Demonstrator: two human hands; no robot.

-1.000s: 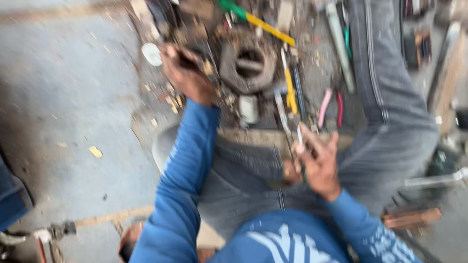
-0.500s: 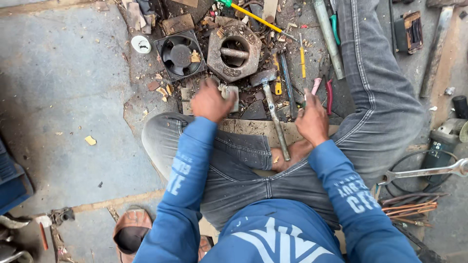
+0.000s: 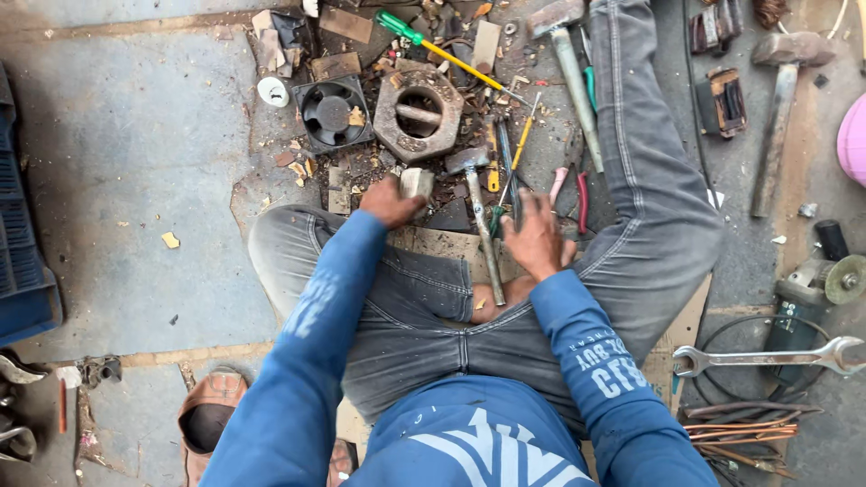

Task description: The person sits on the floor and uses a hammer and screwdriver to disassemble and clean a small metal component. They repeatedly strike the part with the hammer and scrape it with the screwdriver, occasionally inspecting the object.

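I sit cross-legged on the concrete floor in grey jeans and blue sleeves. My left hand (image 3: pixel 388 202) is closed around a small grey metal block (image 3: pixel 417 183) just beyond my knee. My right hand (image 3: pixel 534 238) lies with fingers spread on a cardboard sheet (image 3: pixel 442 243), touching a green-handled tool (image 3: pixel 497 216). A small hammer with a wooden handle (image 3: pixel 484 227) lies between my hands. Beyond them sit a rusty hexagonal metal part (image 3: pixel 418 113) and a black fan (image 3: pixel 332 113).
Pink-handled pliers (image 3: pixel 570 185), a green and yellow screwdriver (image 3: pixel 433 43) and two large hammers (image 3: pixel 577 81) (image 3: pixel 776 117) lie in the far clutter. An angle grinder (image 3: pixel 816 289) and a wrench (image 3: pixel 767 359) lie right, a blue crate (image 3: pixel 23 243) left, a sandal (image 3: pixel 212 419) near.
My left hand drew back from the far pile to the spot by my knee, now holding the metal block. My right hand moved forward from my lap, then a little left, onto the tools.
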